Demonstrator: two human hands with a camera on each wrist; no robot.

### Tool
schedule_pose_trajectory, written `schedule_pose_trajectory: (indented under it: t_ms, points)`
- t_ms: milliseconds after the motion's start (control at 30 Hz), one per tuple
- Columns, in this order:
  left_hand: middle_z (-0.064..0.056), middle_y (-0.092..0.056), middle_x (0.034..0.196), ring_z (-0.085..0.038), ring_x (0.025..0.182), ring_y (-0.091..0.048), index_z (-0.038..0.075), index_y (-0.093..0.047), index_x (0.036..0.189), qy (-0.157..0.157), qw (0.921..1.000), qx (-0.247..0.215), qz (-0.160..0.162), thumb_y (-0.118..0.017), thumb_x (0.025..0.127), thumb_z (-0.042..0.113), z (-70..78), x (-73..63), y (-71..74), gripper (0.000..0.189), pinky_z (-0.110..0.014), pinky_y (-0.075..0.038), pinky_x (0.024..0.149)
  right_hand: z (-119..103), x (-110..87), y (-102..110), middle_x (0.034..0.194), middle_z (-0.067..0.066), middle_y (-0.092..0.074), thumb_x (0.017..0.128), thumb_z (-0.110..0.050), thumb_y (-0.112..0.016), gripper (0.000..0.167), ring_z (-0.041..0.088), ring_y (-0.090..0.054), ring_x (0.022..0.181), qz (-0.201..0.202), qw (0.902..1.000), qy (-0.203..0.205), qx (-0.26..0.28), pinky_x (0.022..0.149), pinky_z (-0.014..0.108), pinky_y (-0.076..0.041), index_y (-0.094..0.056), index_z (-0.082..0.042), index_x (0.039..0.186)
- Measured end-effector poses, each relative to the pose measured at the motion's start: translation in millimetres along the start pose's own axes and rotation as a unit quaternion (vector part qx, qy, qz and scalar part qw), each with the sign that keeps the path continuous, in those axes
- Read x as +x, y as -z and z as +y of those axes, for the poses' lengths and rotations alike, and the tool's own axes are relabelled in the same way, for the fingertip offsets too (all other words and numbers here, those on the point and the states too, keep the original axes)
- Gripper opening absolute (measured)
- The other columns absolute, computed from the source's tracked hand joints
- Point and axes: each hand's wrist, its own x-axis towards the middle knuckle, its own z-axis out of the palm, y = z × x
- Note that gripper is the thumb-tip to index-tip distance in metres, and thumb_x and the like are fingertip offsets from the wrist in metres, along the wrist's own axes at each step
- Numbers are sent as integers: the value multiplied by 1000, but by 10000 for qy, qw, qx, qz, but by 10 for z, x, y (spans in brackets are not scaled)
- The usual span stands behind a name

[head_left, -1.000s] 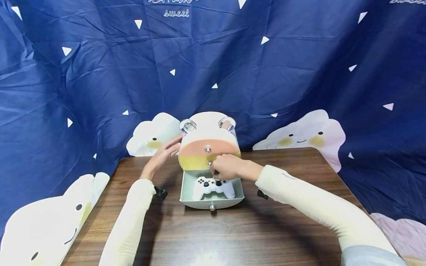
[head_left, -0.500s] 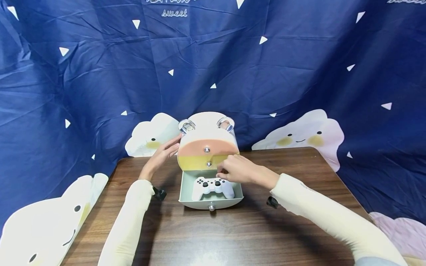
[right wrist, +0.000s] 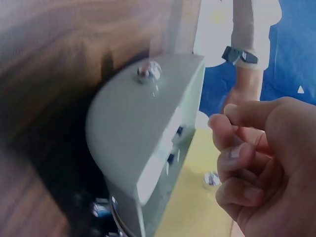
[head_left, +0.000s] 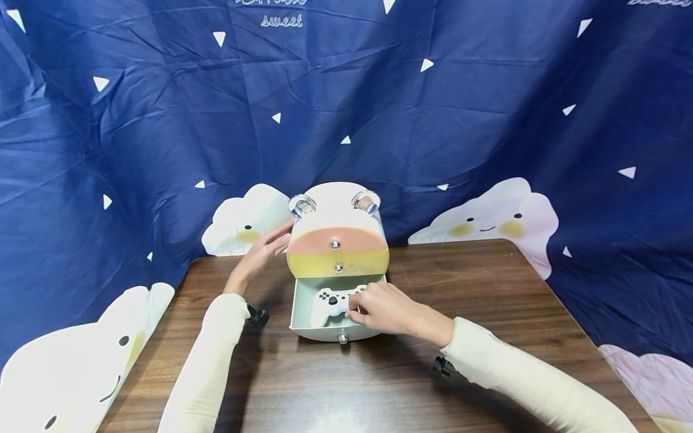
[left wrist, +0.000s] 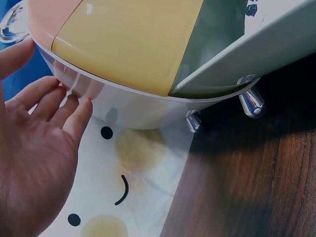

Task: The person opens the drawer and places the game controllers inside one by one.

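A small rounded drawer box (head_left: pixel 340 203) has a shut orange drawer (head_left: pixel 311 242), a shut yellow drawer (head_left: pixel 311 265) and a pulled-out pale green drawer (head_left: pixel 325 334). A white game controller (head_left: pixel 326 307) lies in the green one, its right part hidden by my right hand (head_left: pixel 392 310). That hand hovers over the drawer with loosely bent fingers and nothing held; the right wrist view shows thumb and index tips close together. My left hand (left wrist: pixel 42 148) touches the box's left side with its fingertips, the fingers fairly straight. The green drawer's silver knob (head_left: pixel 343 338) is untouched.
Two silver rings (head_left: pixel 302 206) stick up from the box top. Short metal feet (left wrist: pixel 194 121) support the box on a brown wooden table (head_left: pixel 455 282). Behind hangs a blue cloth (head_left: pixel 162 120) with clouds and white triangles.
My right hand has come away from the yellow drawer's knob, first to the right, then down over the green drawer. The yellow front now shows fully. The left hand has stayed put.
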Motion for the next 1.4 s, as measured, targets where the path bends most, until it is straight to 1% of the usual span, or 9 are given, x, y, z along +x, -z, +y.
schedule_pose_trajectory:
  t_ms: [200,433,600,700,867,967,1100,1267,1400]
  points:
    - [-4,-29,177,-21,165,-23,11,-32,168,10,9999,99,19,-53,113,29,5,-10,-7,62,-25,-32,130,-132,-110,-205,63,-18,-59,98,-29,-76,18,1,-54,61,203,9993,-204,223,56,28,-54,-76,-26,80]
    - [-6,-28,177,-23,165,-23,10,-31,169,-15,9999,148,-11,-52,113,28,21,-14,-3,62,-32,-29,133,-270,-216,-481,61,-16,-62,97,-26,-75,17,-2,-48,55,239,9973,-469,514,53,23,-50,-76,-24,81]
    - [-3,-29,177,-20,165,-24,12,-32,169,6,9999,129,-47,-53,113,29,31,-13,5,63,-29,-30,132,-338,-282,-679,69,-13,-70,98,-29,-75,16,2,-58,60,299,9956,-777,433,56,28,-56,-80,-23,84]
    - [-2,-29,177,-20,165,-23,14,-32,169,2,9998,172,-59,-54,112,29,30,-17,12,62,-31,-29,133,-369,-309,-779,60,-15,-60,99,-32,-74,25,4,-55,57,401,9937,-1007,295,49,28,-51,-74,-24,75]
    - [-1,-28,177,-21,165,-22,15,-33,168,-19,9997,229,-97,-53,113,28,33,-32,13,61,-38,-25,136,-413,-337,-908,51,-13,-42,101,-40,-71,50,11,-52,51,579,9870,-1498,59,44,33,-47,-50,-26,58]
    - [-1,-28,177,-21,165,-21,15,-33,168,-16,9996,245,-99,-53,113,28,31,-39,12,60,-41,-23,136,-437,-337,-963,51,-10,-43,102,-45,-70,55,14,-55,51,695,9825,-1728,23,45,36,-49,-46,-26,55]
    - [-1,-28,177,-21,165,-20,15,-33,168,-14,9996,250,-105,-53,113,28,26,-40,8,61,-40,-23,137,-464,-320,-1030,51,-7,-46,102,-49,-68,58,16,-53,48,891,9773,-1924,0,42,34,-44,-46,-25,54]
    - [-4,-27,178,-22,166,-21,11,-31,169,-5,9999,137,-99,-52,113,27,18,-33,-2,62,-36,-24,136,-487,-294,-1103,50,-2,-52,102,-47,-69,58,22,-55,46,1175,9708,-2086,-160,39,34,-39,-46,-25,53]
    - [-8,-24,178,-26,166,-19,7,-28,169,-97,9998,66,-139,-50,113,25,13,-32,1,62,-35,-24,135,-495,-278,-1125,50,0,-55,100,-44,-71,57,20,-55,45,1311,9680,-2135,-173,38,32,-39,-47,-25,53]
